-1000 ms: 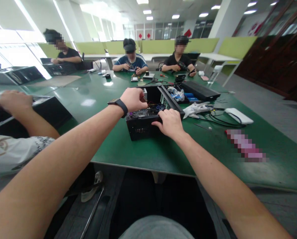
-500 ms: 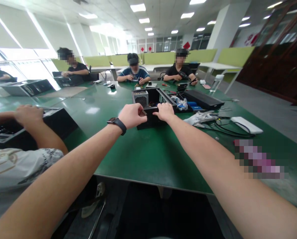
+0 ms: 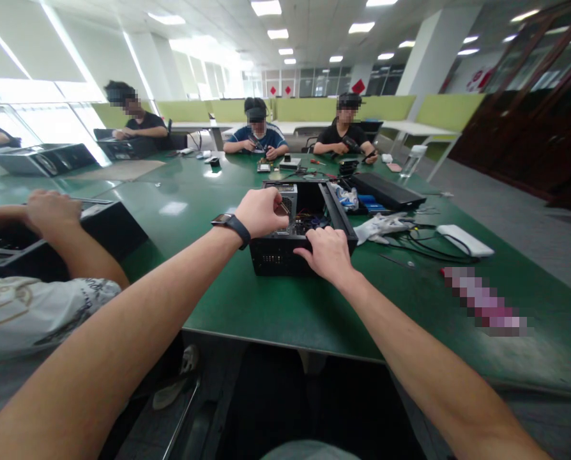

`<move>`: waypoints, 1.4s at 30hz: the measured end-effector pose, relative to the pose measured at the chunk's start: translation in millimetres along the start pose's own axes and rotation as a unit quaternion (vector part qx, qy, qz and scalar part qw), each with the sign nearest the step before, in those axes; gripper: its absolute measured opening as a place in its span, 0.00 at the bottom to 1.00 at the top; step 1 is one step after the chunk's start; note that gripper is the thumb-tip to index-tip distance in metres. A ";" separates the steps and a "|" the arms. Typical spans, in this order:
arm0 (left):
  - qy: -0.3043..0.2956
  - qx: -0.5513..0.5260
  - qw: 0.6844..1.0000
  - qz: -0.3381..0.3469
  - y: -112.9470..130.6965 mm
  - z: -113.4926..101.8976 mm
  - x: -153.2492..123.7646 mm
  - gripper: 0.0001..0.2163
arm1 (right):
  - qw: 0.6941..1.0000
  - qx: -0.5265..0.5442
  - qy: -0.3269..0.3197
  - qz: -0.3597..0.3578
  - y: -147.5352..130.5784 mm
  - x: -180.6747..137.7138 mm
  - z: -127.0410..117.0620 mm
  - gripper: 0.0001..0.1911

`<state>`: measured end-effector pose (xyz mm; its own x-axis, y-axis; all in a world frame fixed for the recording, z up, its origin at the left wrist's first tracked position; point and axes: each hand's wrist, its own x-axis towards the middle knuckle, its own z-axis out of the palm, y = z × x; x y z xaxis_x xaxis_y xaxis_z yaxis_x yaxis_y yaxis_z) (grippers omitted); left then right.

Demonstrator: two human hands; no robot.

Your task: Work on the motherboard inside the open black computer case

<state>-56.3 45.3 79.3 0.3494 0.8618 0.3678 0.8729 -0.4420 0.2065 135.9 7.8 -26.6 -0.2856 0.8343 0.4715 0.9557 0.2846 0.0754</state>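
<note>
A small black computer case [image 3: 285, 255] lies open-topped on the green table [image 3: 276, 306] in front of me. My left hand [image 3: 261, 213], with a dark watch on the wrist, is closed over the case's near left edge and pinches something small and reddish-brown that I cannot name. My right hand [image 3: 327, 254] grips the near right top edge of the case, fingers curled over it. Inside the case I see a circuit board [image 3: 309, 223] and a grey power supply [image 3: 288, 195] at the back.
A black cover panel [image 3: 386, 190], white gloves [image 3: 381, 225], black cables [image 3: 424, 239] and a white box [image 3: 465, 231] lie to the right. A neighbour's arm [image 3: 75, 246] rests on another black case [image 3: 108, 227] at left. Three people sit working across the table.
The case sits closer to me than half a second ago. My right hand shifted from the case's top to its near right edge; my left hand stays closed by the left side.
</note>
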 end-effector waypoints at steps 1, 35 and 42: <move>-0.011 0.009 1.000 0.006 4.6 1.2 -0.7 0.15 | 1.000 0.004 0.003 -0.003 -3.5 -15.4 -8.6 0.22; -0.440 0.249 0.855 0.116 58.7 101.0 -32.2 0.26 | 0.987 0.154 0.037 0.006 -43.2 -200.7 -102.2 0.10; -0.442 0.251 0.855 0.104 60.8 102.9 -33.2 0.28 | 0.988 0.151 0.036 0.008 -42.2 -202.4 -100.8 0.11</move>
<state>20.2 15.4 -13.7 0.4419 0.7269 -0.5257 0.7192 -0.6373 -0.2768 160.5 -220.6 -36.7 -0.2536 0.8078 0.5322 0.8921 0.4080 -0.1941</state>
